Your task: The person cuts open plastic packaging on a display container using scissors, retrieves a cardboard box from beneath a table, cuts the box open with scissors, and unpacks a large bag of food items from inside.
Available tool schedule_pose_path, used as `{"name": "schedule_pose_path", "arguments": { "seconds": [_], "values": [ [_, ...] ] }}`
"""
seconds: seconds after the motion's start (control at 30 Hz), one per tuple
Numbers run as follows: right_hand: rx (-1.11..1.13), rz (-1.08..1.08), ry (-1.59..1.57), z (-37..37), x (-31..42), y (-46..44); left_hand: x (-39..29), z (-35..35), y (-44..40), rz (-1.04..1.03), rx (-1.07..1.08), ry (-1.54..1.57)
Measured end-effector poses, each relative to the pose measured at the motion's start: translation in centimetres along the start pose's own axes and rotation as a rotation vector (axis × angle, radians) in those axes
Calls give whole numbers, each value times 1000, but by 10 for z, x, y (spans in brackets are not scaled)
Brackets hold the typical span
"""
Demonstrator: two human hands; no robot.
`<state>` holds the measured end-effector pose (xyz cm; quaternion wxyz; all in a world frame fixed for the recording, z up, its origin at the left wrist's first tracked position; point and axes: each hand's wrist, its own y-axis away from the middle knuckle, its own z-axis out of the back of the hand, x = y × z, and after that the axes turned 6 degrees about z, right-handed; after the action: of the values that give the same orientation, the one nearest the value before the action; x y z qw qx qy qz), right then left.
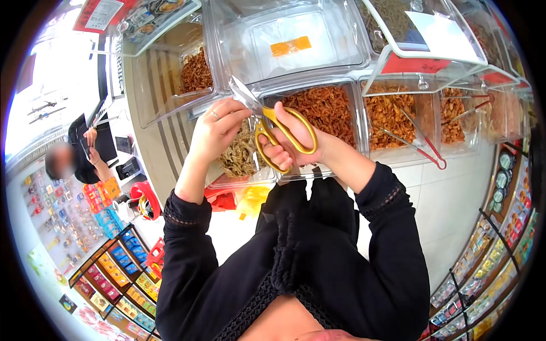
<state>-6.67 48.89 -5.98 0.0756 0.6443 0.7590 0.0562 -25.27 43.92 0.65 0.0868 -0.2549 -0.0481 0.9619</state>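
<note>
My right hand (293, 136) grips gold-handled scissors (278, 122), with its fingers through the loops. The silver blades point up and to the left, past my left hand (219, 128). That hand wears a ring, and its fingers are pressed together close to the blades; what they hold, if anything, is too small to tell. Both hands are above clear bins. Pale dried food (240, 150) lies in the bin under my left hand. Reddish-brown dried strips (327, 113) fill the bin behind my right hand.
An upturned clear lid (290, 34) with orange tape stands behind the bins. Red-handled tongs (424, 149) rest across the orange food bin (392, 116) at right. Packaged-goods shelves (122, 267) stand at lower left. Another person (85, 150) is at far left.
</note>
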Motion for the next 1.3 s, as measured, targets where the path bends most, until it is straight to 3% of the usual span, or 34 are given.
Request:
{"name": "schedule_pose_path", "arguments": {
  "seconds": [0.17,0.23,0.27,0.33,0.37,0.43,0.57,0.63,0.73,0.8,0.83,1.07,1.3],
  "values": [
    [-58,89,82,-4,-4,-20,7,5,2,-25,56,-14],
    [-78,111,85,-4,-8,-25,27,1,5,211,-331,392],
    [-102,129,90,-3,-11,-27,27,1,-7,484,-460,574],
    [-100,145,96,0,-16,-33,28,8,-30,832,-343,389],
    [-109,173,111,0,-18,-34,28,6,-37,832,-342,386],
    [-127,221,150,2,-22,-40,27,1,-48,849,-23,-212],
    [-154,257,125,-11,-21,-37,41,0,-55,823,61,-249],
    [-165,253,106,-12,-21,-41,51,0,-54,952,70,126],
    [-136,225,74,-11,-18,-45,56,1,-55,1025,45,369],
    [-274,351,210,-19,-18,-45,65,0,-54,1045,43,420],
    [-183,358,184,-17,-17,-46,67,0,-53,1060,41,470],
    [-195,254,114,-14,-12,-50,58,10,-51,1168,73,560],
    [-198,356,190,-8,-11,-74,70,14,-51,1158,78,637]
  ]
}}
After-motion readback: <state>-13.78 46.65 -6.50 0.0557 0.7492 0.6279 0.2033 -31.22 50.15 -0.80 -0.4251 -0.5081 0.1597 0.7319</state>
